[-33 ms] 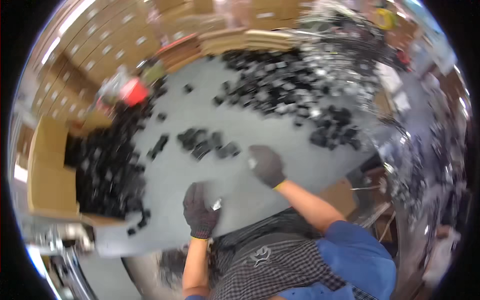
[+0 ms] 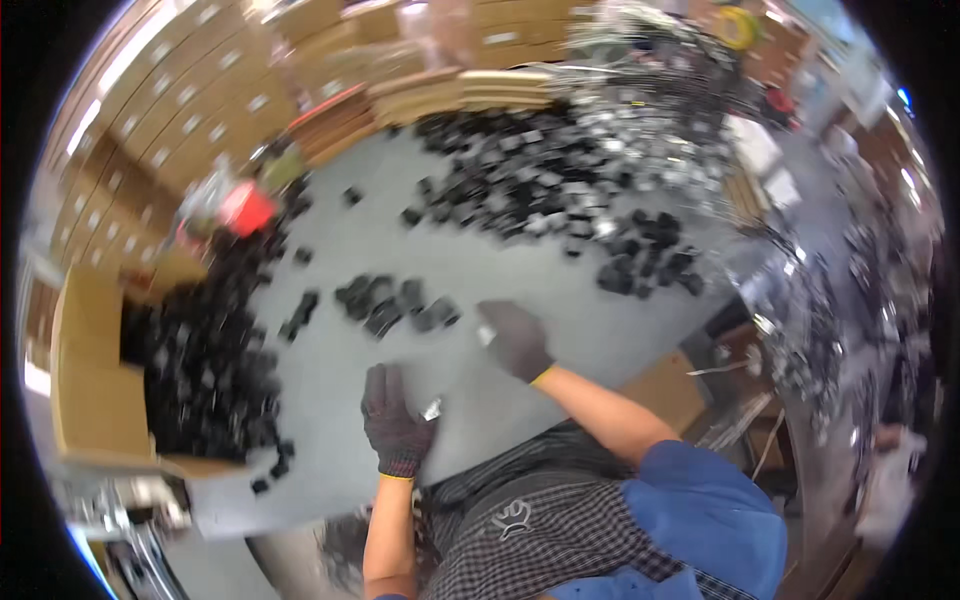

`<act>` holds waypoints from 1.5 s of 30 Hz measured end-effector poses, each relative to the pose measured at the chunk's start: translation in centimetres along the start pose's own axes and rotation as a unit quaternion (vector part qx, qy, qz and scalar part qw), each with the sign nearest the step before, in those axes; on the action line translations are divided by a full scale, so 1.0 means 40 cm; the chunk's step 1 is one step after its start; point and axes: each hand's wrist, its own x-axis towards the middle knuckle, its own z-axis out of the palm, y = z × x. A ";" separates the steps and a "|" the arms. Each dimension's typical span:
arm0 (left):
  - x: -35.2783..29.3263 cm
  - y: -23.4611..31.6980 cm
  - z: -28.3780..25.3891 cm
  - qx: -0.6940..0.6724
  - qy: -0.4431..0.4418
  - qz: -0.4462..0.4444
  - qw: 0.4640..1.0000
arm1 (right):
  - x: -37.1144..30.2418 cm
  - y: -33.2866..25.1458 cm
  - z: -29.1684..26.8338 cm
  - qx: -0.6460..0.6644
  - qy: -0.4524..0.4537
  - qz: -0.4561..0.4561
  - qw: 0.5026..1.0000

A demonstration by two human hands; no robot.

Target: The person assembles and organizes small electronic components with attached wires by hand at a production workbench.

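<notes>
Beside the thumb of the gloved left hand point(image 2: 398, 415), whose fingers are being extended, one silvery piece point(image 2: 432, 409) is being shown; one pale piece point(image 2: 487, 335) is being shown at the fingertips of the right hand point(image 2: 515, 342). Whether either is being gripped cannot be told through blur. Pieces are apparently being handled singly; steady fingertip control is likely being called for next. Beyond, roughly six dark pieces point(image 2: 382, 320) are being clustered on the grey worktop point(image 2: 320, 410), flanked by two uncountable heaps: left point(image 2: 205, 370) and far point(image 2: 520, 175).

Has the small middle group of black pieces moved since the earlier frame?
No: against the left carton, the group keeps its place; only the view shifted.
</notes>
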 end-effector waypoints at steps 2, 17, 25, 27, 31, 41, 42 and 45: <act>0.094 0.050 0.076 -0.019 -0.010 0.075 0.997 | -0.013 0.007 -0.018 0.130 0.038 0.026 0.990; 0.329 0.135 0.354 -0.047 -0.038 0.174 0.983 | -0.152 0.494 -0.537 -0.373 0.363 0.263 0.812; 0.368 0.136 0.353 -0.029 0.009 0.161 0.986 | -0.001 0.470 -0.521 -0.258 0.175 0.425 0.850; 0.380 0.148 0.347 -0.028 0.020 0.171 0.985 | 0.017 0.470 -0.472 -0.238 0.222 0.340 0.882; 0.370 0.116 0.355 -0.034 0.022 0.160 0.986 | 0.095 0.336 -0.381 -0.086 0.170 0.350 0.917; 0.374 0.129 0.340 -0.021 0.010 0.158 0.987 | 0.092 0.323 -0.360 -0.162 0.342 0.118 0.918; 0.371 0.126 0.341 -0.019 0.014 0.156 0.988 | 0.098 0.312 -0.374 -0.171 0.344 0.104 0.917; 0.371 0.131 0.334 -0.027 -0.002 0.139 0.990 | 0.205 0.218 -0.508 -0.119 0.405 0.035 0.906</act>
